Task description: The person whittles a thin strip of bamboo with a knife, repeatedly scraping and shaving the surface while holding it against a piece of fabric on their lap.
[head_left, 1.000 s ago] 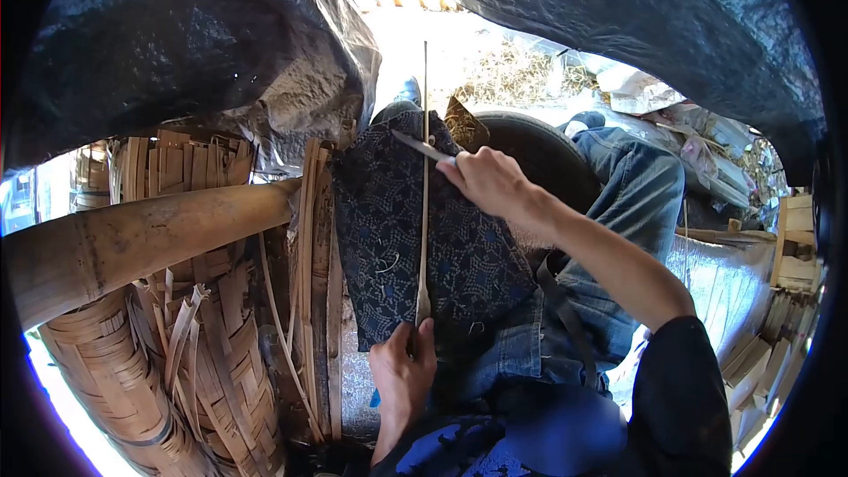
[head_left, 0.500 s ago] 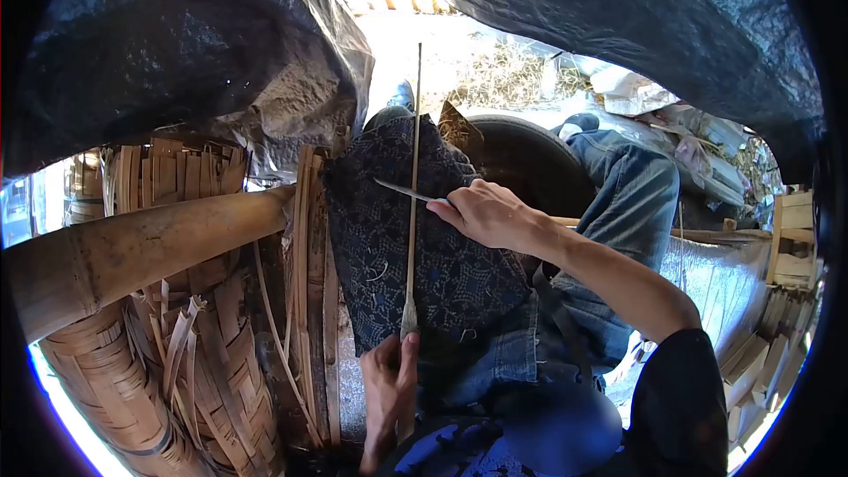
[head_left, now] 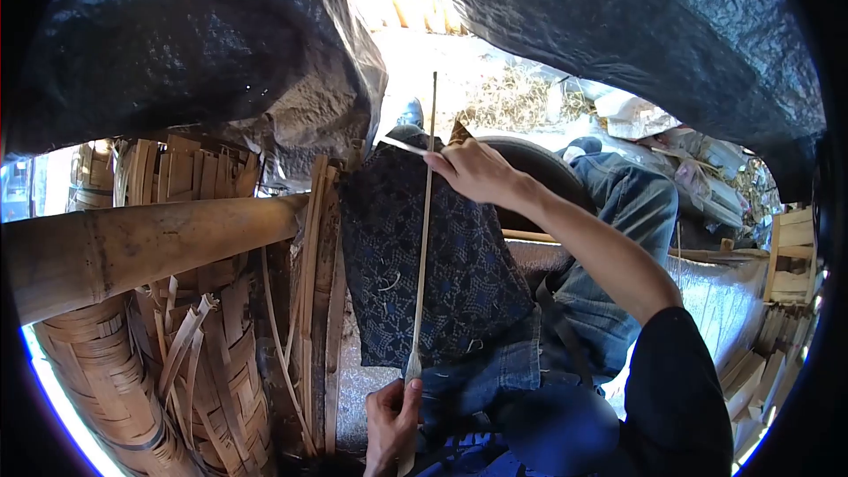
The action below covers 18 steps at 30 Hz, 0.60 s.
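A long, thin bamboo stick [head_left: 424, 265] runs lengthwise over the dark patterned cloth [head_left: 380, 256] on my lap. My left hand [head_left: 389, 415] is closed around its wider, pale near end, thumb on top. My right hand [head_left: 477, 170] grips a knife [head_left: 405, 147], its handle hidden in the fingers. The blade points left and crosses the stick toward its far end, with my thumb right beside the stick. Small curled shavings lie on the cloth.
A thick bamboo pole [head_left: 159, 243] juts in from the left above woven bamboo baskets [head_left: 106, 380]. Dark plastic sheeting [head_left: 636, 9] hangs overhead. A black tire [head_left: 539, 177] stands beyond my lap, and split wood [head_left: 751, 371] is stacked at the right.
My right hand and the knife have slid away from me along the stick, toward its far end. My left hand keeps its hold on the near end. The view has shifted slightly.
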{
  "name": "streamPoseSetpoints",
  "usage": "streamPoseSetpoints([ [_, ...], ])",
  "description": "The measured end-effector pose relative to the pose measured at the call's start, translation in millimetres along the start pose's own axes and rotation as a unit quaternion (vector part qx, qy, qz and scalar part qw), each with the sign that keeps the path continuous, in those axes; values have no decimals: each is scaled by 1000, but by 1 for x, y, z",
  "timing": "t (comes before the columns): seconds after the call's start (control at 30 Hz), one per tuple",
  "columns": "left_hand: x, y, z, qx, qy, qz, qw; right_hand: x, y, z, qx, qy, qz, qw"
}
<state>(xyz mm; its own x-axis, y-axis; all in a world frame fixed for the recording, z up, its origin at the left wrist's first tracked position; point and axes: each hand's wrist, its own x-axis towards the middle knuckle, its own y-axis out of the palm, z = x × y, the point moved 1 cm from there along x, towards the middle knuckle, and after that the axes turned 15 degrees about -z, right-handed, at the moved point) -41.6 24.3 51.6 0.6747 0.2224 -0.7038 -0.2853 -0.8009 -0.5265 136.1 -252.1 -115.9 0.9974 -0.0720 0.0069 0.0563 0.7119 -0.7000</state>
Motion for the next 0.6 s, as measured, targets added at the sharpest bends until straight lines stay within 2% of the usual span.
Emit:
streamPoseSetpoints([
  [0.03,5,2,5,3,9,-9,1000,-10,-3,7,-9,-6,16,1000],
  [0.07,7,2,8,0,7,-11,1000,-29,5,5,-15,-93,-45,995],
  [0.13,11,6,2,-12,12,-12,1000,-61,-13,32,11,-15,-13,1000],
  [0.27,7,-4,7,13,19,16,1000,-80,-9,29,-13,-13,-37,999],
  [0.37,3,-14,20,39,44,10,998,-59,-14,26,-24,26,39,999],
  [0.6,-9,-16,18,-22,-34,-1,999,-49,-12,15,-13,-15,85,996],
])
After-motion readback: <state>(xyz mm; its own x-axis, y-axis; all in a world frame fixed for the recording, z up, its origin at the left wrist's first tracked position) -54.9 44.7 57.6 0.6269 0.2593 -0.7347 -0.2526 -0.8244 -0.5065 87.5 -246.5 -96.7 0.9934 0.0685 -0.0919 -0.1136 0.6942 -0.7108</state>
